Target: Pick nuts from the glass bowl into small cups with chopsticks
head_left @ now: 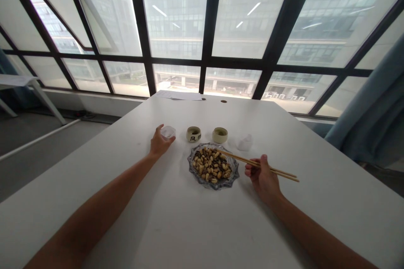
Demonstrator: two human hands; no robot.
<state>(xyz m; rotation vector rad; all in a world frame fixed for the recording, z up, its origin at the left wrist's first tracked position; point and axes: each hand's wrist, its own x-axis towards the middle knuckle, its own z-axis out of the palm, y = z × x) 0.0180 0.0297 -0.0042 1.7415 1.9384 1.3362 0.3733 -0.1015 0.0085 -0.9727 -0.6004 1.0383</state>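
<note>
My right hand (263, 180) is closed around a pair of wooden chopsticks (279, 172). Their tips reach over a scalloped glass bowl (232, 183) and end at the upper part of the pile inside. Pistachios (206, 172) fill the bowl, with dark seeds (217, 157) mixed among them. Left of the bowl, my left hand (160, 143) grips a small clear cup (168, 131) that stands on the table, thumb and fingers on its sides.
Two small pale ceramic cups, one with dark lettering (193, 134) and one plain (220, 135), stand behind the bowl. A crumpled translucent white piece (245, 143) lies right of them. Papers (179, 95) rest at the far edge of the white table (189, 227). Windows rise beyond; a blue curtain (362, 122) hangs right.
</note>
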